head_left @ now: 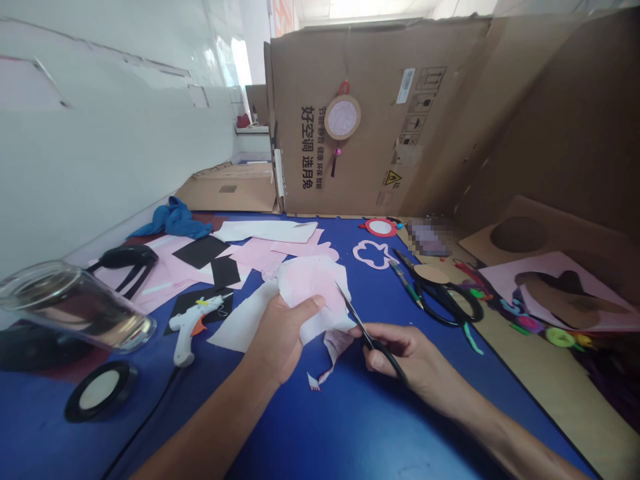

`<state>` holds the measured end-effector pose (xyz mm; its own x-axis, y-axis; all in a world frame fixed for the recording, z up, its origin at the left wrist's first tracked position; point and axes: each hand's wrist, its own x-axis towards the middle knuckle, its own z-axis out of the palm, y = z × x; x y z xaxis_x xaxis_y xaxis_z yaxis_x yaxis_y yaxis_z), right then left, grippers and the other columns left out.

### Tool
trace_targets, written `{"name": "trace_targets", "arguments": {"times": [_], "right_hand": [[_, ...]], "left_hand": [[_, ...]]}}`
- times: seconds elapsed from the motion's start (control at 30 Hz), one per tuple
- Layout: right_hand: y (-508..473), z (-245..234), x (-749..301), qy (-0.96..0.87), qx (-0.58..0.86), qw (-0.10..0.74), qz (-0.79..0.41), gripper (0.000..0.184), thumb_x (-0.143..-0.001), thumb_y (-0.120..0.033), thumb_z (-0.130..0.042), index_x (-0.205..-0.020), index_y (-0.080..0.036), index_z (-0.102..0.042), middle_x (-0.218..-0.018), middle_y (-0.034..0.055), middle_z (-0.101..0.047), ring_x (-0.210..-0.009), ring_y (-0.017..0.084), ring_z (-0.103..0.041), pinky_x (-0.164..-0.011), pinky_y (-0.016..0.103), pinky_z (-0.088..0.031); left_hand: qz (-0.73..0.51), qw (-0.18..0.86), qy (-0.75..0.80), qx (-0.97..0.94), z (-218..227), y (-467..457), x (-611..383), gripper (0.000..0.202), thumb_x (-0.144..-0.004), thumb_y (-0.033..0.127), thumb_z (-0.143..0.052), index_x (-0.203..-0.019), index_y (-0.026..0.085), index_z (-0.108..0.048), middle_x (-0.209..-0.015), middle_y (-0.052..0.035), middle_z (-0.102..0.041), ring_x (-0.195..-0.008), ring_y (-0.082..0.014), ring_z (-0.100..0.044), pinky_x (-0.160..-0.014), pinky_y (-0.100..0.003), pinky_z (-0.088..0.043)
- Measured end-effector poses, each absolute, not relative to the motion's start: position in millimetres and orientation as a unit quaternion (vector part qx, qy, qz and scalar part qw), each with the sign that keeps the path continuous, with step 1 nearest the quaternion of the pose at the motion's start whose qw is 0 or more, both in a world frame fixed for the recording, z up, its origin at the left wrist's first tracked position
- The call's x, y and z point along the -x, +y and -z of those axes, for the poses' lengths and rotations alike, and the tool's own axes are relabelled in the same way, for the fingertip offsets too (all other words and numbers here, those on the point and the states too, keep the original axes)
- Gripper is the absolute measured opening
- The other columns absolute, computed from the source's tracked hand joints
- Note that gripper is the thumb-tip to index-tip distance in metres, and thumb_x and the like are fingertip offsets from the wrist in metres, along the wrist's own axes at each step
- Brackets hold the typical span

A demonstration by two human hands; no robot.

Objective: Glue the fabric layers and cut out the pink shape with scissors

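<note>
My left hand (287,327) is closed on a piece of pale pink and white paper (307,280), thumb on top. In my right hand (407,357) is a pair of scissors (373,343) with black handles. The scissor blades lie against the right side of the paper, pointing up and left; whether they are parted I cannot tell. A narrow curling offcut (330,357) hangs from the paper's lower edge, above the blue table. Behind my left hand, a white sheet (245,317) rests on the table.
A white glue gun (185,330) lies left, beside a glass of liquid (75,307) and a black tape roll (100,393). Pink and black sheets (203,250) spread behind. Larger black-handled scissors (445,300) and a pen (407,285) are right. A cardboard box (380,160) stands at the back.
</note>
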<state>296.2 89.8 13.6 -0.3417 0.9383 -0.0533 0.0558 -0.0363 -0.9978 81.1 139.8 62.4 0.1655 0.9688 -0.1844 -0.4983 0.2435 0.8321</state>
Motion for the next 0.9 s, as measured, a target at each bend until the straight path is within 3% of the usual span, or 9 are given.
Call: {"name": "trace_targets", "arguments": {"times": [0.3,0.9], "right_hand": [[89.5,-9.8,-295.2,-0.57,0.435,0.391,-0.577,0.054,-0.085,-0.066,-0.083,-0.115,-0.021,-0.083,-0.076,-0.0016,-0.047,-0.07,0.015,-0.034,-0.06,0.025,-0.03],[89.2,-12.4,-295.6,-0.58,0.426,0.38,-0.581,0.049,-0.09,-0.065,-0.08,-0.115,-0.023,-0.082,-0.078,-0.002,-0.045,-0.071,0.015,-0.031,-0.06,0.026,-0.027]], "left_hand": [[-0.504,0.699,0.381,-0.334,-58.5,137.0,-83.0,0.041,-0.071,0.026,-0.094,-0.109,0.014,-0.084,-0.108,-0.0147,-0.084,-0.101,-0.0334,-0.079,-0.098,-0.047,-0.06],[-0.512,0.696,0.378,-0.331,-57.3,137.9,-82.6,0.047,-0.071,0.026,-0.095,-0.115,0.012,-0.081,-0.113,-0.0151,-0.083,-0.103,-0.0318,-0.078,-0.095,-0.044,-0.062]]}}
